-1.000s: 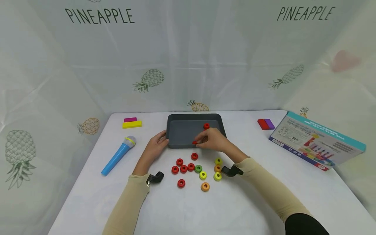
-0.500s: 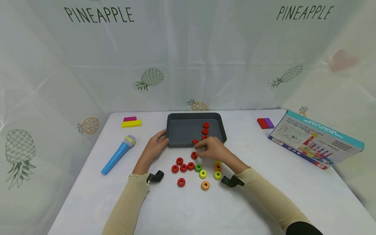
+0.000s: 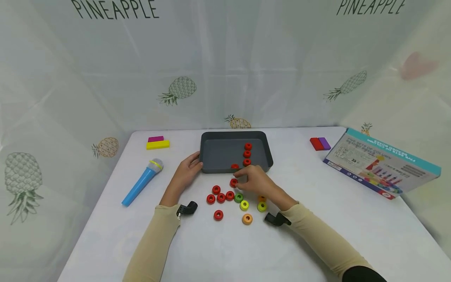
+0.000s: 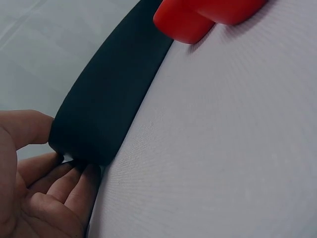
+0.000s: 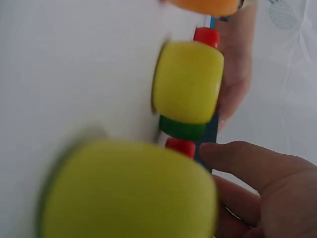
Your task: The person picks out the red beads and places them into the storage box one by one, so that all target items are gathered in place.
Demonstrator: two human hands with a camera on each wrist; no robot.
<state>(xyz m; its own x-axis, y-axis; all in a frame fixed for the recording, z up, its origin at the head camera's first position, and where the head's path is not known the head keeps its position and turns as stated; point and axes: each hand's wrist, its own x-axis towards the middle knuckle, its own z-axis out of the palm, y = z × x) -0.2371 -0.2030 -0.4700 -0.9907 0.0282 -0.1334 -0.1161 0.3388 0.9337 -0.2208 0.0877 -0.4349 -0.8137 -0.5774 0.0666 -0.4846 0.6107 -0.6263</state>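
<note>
Right hand [image 3: 255, 181] now off tray [image 3: 208, 154] (at loose ring [image 3: 233, 182])

red ring [image 3: 233, 182] on table, just before dark tray [image 3: 218, 158]
</note>
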